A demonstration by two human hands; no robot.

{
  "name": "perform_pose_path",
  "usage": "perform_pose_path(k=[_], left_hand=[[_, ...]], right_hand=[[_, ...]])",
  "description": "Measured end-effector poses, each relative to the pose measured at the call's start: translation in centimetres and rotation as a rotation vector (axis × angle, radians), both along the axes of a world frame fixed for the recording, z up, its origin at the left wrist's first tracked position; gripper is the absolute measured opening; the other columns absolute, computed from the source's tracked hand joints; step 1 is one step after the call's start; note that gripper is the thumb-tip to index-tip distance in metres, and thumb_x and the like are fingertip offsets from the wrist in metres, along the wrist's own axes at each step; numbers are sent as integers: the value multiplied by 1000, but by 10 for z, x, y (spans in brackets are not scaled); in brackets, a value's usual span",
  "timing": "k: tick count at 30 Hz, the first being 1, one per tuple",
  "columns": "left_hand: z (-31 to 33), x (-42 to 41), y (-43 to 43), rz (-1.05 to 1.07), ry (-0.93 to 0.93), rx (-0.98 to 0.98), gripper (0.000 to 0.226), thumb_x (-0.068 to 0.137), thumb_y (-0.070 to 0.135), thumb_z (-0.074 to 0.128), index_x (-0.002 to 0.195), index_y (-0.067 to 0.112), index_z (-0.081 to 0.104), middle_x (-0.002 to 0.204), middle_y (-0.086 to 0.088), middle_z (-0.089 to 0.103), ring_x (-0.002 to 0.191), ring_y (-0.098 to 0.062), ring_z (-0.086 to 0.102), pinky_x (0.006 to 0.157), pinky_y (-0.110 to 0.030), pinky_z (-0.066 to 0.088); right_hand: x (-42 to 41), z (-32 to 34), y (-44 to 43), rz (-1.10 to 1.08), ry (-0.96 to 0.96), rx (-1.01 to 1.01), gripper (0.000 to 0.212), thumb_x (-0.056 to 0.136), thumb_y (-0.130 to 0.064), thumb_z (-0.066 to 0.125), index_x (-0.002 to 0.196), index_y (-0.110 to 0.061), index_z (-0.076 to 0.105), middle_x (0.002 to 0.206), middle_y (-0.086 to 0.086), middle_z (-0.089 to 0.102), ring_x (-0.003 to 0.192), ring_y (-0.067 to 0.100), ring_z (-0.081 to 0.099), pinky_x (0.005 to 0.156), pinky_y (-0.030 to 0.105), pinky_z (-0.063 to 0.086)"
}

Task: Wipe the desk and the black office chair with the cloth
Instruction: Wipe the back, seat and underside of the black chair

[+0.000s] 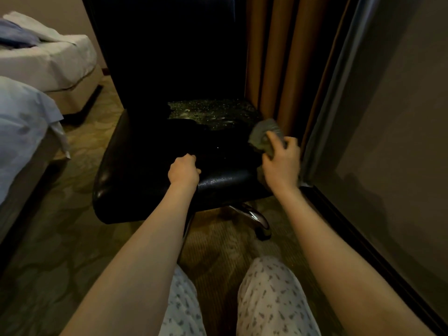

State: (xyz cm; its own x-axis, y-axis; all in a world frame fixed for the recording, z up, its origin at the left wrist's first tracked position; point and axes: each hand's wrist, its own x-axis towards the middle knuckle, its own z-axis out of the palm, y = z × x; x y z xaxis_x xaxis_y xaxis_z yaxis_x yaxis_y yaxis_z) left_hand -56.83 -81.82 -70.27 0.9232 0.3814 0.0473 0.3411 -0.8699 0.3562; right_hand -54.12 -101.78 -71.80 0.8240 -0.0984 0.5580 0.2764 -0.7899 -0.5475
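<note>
The right hand (281,163) grips a grey cloth (265,134), with the fingers curled around it and the thumb on top, at the right edge of the seat of the black chair (145,166). The cloth touches the seat there. The left hand (184,169) rests on the front middle of the seat, its fingers curled under into a fist; nothing shows inside it. At the back of the seat there is a worn, speckled patch (213,113). Under the seat, a shiny metal leg (254,217) stands on the patterned carpet (60,238). Just right of the chair hangs a brown curtain (278,69). Left of the chair stand two beds (48,61) with white sheets.
</note>
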Motion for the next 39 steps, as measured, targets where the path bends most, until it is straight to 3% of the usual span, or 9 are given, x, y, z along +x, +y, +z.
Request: perform_pose_path(k=[2,7,13,18,20,27,31,36,39], left_hand=[[-1,0,1,4,4,-2,36,93,11,54,129,7,50,121,-16,57,111,-32,55,83,-36,46],[-3,1,2,72,21,14,25,94,15,53,117,6,58,112,-16,60,104,-33,58,75,-36,44],[-3,10,8,52,10,-81,46,91,17,59,136,15,47,127,-11,57,115,-28,55,88,-36,47],[-2,3,-3,41,18,14,36,93,14,55,129,8,51,118,-14,58,108,-30,57,78,-34,46],[-2,4,-5,55,30,42,36,93,15,55,128,7,50,117,-15,58,107,-30,57,78,-35,47],[-3,6,-4,29,25,44,30,94,13,52,123,7,53,117,-16,58,108,-33,57,81,-37,47],[-8,5,-1,92,41,74,20,94,8,47,109,7,59,107,-14,61,97,-30,59,74,-35,47],[-8,11,5,69,13,6,43,93,17,56,135,16,47,125,-10,56,110,-28,56,80,-34,48],[-9,10,3,63,31,5,46,94,17,55,138,16,43,128,-12,54,113,-29,55,83,-35,48]], right_hand=[[-2,5,37,130,-39,-104,56,78,-10,66,132,-18,54,120,21,49,101,40,51,85,43,47],[-2,17,107,309,126,-480,53,92,-18,49,142,-27,37,135,16,37,117,37,40,91,46,40],[29,20,35,0,333,-440,59,86,-24,61,140,-31,40,135,14,36,121,36,39,93,44,40],[63,50,-23,-328,422,-594,41,93,-4,46,133,-3,47,135,21,36,122,41,37,95,48,39],[68,60,-31,-342,404,-577,41,91,-4,49,132,-4,47,133,22,35,120,42,37,93,49,39],[36,68,87,225,186,-380,53,90,-13,48,139,-30,42,128,15,40,116,37,42,91,41,42],[28,39,122,472,337,-541,53,94,-17,46,144,-32,34,131,14,38,119,38,39,93,47,40],[60,36,56,63,399,-460,50,92,-18,50,139,-31,42,134,14,38,122,37,41,96,46,40],[74,39,-15,-270,434,-576,42,94,-12,47,135,-14,47,132,18,39,119,39,40,95,48,39]])
